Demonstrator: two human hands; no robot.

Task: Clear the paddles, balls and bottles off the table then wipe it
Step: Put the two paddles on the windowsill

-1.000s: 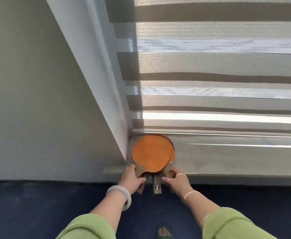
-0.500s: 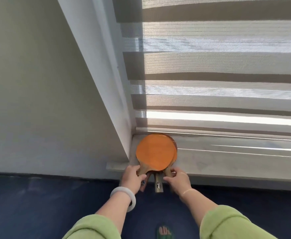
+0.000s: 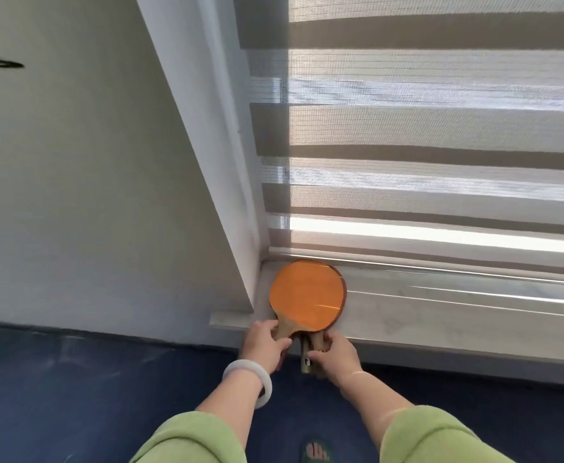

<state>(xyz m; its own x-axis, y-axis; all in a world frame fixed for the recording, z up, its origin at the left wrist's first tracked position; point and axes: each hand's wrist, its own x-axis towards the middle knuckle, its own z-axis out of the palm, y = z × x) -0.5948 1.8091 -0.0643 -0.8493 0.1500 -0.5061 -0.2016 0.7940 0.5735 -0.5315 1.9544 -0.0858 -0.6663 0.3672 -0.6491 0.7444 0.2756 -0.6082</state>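
Grip of left hand (image 3: 265,342) and right hand (image 3: 335,354) around handles of paddles (image 3: 307,295), blades toward blind (image 3: 440,128)

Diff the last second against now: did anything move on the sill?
The right hand slid a little left and now wraps more fully round the handles of the stacked paddles. Nothing was let go. The left hand keeps its hold on the left handle. The paddles lie as before in the corner of the window sill.
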